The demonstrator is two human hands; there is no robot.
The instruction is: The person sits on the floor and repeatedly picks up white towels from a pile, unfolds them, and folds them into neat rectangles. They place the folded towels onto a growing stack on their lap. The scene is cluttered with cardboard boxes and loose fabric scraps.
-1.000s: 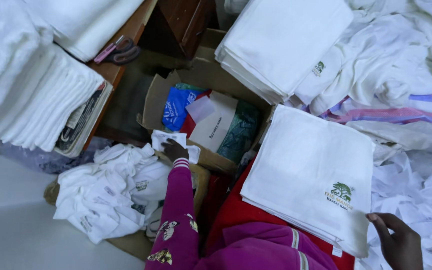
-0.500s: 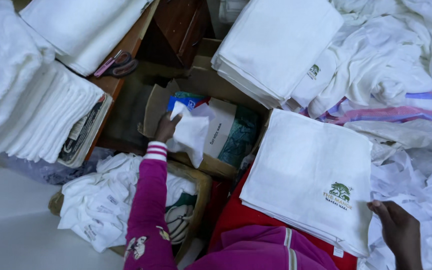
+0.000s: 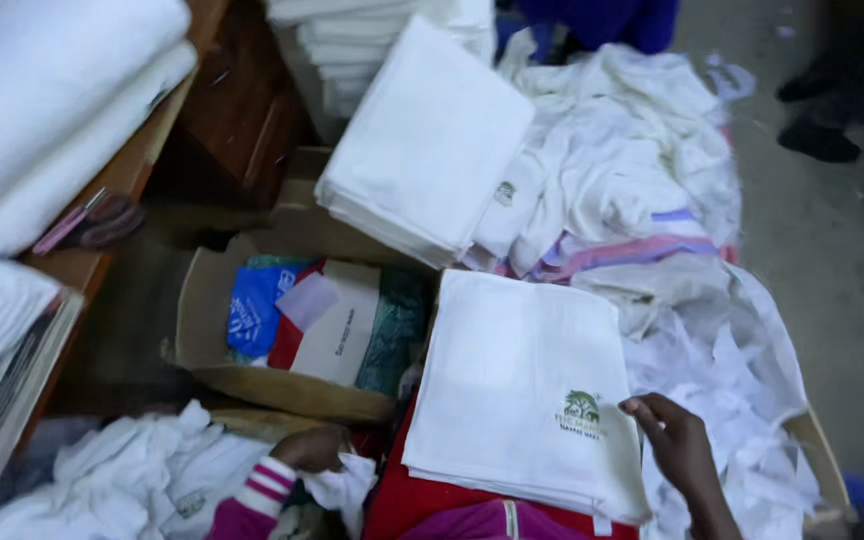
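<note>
Head camera looked down on a person sorting white linen. The right hand (image 3: 680, 450) lay with open fingers (image 3: 644, 409) flat on the near right corner of a stack of folded white cloths (image 3: 512, 380), just beside its green tree emblem (image 3: 582, 408); the stack rested on a red surface (image 3: 422, 500). The left hand (image 3: 310, 450), in a pink striped cuff (image 3: 270, 480), was closed around a crumpled white cloth (image 3: 344, 484), low beside a heap of loose white cloths (image 3: 122, 480). Beyond it stood an open cardboard box (image 3: 202, 320) holding coloured packets (image 3: 252, 310). A second folded stack (image 3: 427, 140) sat farther off, against a tangle of white fabric (image 3: 642, 170).
</note>
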